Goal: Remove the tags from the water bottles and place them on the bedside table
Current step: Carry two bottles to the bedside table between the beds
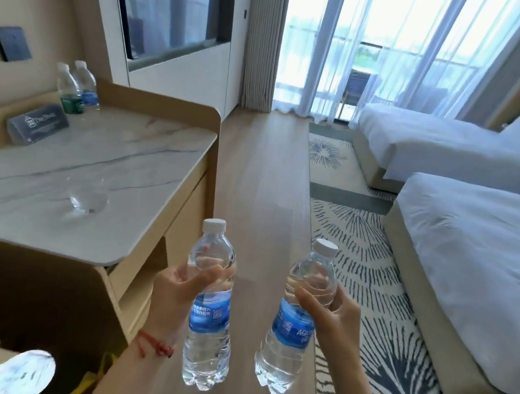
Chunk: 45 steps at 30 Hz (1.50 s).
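- Bottles: left hand (180, 284) fingers clamp the left bottle (210, 306) at its shoulder; right hand (333, 312) fingers clamp the right bottle (294, 321), above the floor beside the counter (97, 155).
- Full, probably heavy, thin-walled, slippery; shoulder grip suits.

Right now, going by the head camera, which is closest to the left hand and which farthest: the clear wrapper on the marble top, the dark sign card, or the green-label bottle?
From the left hand:
1. Clear wrapper, on the near marble top.
2. Dark sign card, farther back on the left.
3. Green-label bottle, at the back by the wall.
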{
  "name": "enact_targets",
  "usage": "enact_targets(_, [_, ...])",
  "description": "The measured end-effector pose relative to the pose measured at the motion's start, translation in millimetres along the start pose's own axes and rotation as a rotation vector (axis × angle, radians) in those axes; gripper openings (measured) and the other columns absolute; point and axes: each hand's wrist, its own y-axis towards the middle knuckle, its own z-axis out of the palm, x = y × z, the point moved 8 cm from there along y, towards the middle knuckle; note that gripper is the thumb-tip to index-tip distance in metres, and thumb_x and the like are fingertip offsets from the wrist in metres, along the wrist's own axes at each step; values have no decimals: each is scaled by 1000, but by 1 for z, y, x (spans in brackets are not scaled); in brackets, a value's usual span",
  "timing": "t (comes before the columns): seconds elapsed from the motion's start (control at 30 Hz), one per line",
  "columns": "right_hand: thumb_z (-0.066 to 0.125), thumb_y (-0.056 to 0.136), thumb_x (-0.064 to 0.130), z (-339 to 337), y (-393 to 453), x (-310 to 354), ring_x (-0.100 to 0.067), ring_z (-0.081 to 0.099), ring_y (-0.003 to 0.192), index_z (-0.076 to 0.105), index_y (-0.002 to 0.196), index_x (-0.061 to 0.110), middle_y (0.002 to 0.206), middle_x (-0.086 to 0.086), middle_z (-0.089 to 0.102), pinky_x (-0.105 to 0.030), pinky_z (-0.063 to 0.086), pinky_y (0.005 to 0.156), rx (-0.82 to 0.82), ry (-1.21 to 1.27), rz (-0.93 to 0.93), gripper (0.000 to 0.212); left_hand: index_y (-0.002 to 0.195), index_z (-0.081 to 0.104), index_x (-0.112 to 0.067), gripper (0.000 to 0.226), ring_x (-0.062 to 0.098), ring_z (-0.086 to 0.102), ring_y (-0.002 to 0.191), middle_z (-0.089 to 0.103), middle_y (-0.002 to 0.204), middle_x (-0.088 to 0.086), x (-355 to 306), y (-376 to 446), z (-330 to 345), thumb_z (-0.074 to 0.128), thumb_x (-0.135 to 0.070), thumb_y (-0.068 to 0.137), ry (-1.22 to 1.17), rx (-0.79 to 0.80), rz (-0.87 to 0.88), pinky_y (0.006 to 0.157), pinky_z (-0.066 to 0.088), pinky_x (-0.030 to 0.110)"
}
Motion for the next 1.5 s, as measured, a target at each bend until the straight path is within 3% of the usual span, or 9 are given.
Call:
enact_targets(0.23, [77,56,25,24,105,-21,-16,71,71,65,87,12,76,-2,74,-18,54,59,-30,29,35,36,70,73,-18,10,16,70,58,73,66,0,-1,120,16,73,-18,61,11,23,-19,48,51,19])
enact_targets(0.37, [87,49,30,17,164,-37,-13,71,68,66,84,14,74,1,74,-16,53,58,-78,10,53,44,85,72,-13,37,24,71,66,74,76,4,13,179,36,77,-30,52,13,35,-58,52,55,25])
enact_targets(0.57, [77,59,21,-4,270,-74,-12,70,68,66,85,15,75,2,73,-15,53,58,-107,-3,79,29,72,72,-21,10,12,69,61,73,68,-5,39,280,86,74,-20,62,53,13,-40,50,51,17])
enact_targets(0.87, [78,53,34,-38,458,-93,-15,71,73,67,88,18,78,0,74,-19,55,61,-93,-5,112,40,92,71,-8,34,18,71,71,75,80,3,51,442,194,74,-21,60,36,38,-38,57,55,21])
enact_targets(1.07, [87,54,29,-39,574,-113,-14,70,69,66,85,14,75,0,74,-17,53,59,-85,-38,113,40,88,72,-13,25,19,71,70,75,80,2,67,552,235,75,-18,64,29,35,-47,55,54,21])
enact_targets(1.23, [79,60,22,-28,677,-139,-11,70,68,66,83,14,74,3,74,-14,52,58,-105,-43,124,28,80,72,-18,14,11,69,63,74,72,-5,80,664,269,72,-11,69,41,42,-28,53,52,16])
enact_targets(1.33, [78,65,14,-21,747,-156,-14,70,69,67,85,14,75,0,73,-16,52,58,-128,-68,125,23,83,73,-11,33,13,70,62,74,72,-1,83,737,293,83,-25,54,19,57,-46,51,52,17])
enact_targets(1.4, [79,63,20,-15,796,-162,-15,70,70,67,84,14,75,-1,73,-18,53,59,-130,-90,135,25,81,73,-9,38,11,69,59,74,68,-1,83,786,309,84,-26,48,19,56,-61,50,51,17])
enact_targets(1.5, [78,55,33,-3,865,-163,-14,70,70,66,84,16,77,1,73,-17,53,59,-119,-92,132,36,82,71,-5,26,12,68,55,73,64,-1,79,854,334,76,-16,60,18,70,-63,48,50,17])
